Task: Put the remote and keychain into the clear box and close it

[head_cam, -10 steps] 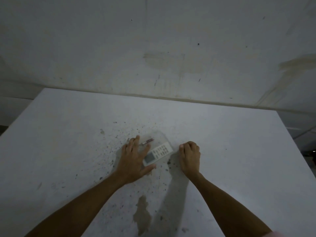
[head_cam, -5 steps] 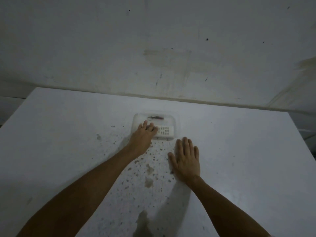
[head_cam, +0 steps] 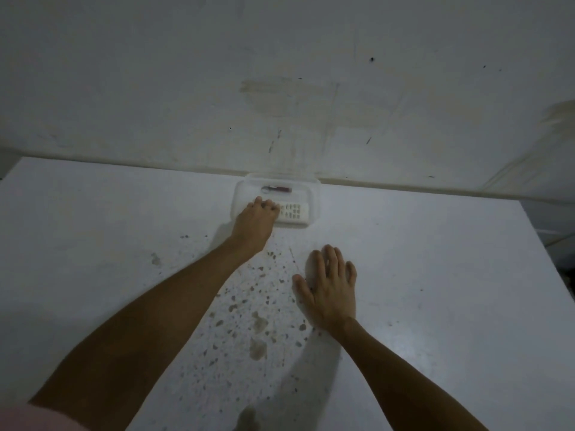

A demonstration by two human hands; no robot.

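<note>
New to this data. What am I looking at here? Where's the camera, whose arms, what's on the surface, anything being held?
No machine here: a person works with bare hands, filmed by one wide-angle camera on their head, looking forward and down. Both forearms reach in from the bottom. On the speckled white table, at its far edge by the wall, sits a clear plastic box. Through it you see a white remote with buttons and a small dark red keychain. The left hand rests on the box's near left part, fingers curled. The right hand lies flat and open on the table, holding nothing. The lid looks on, but I cannot confirm it.
</note>
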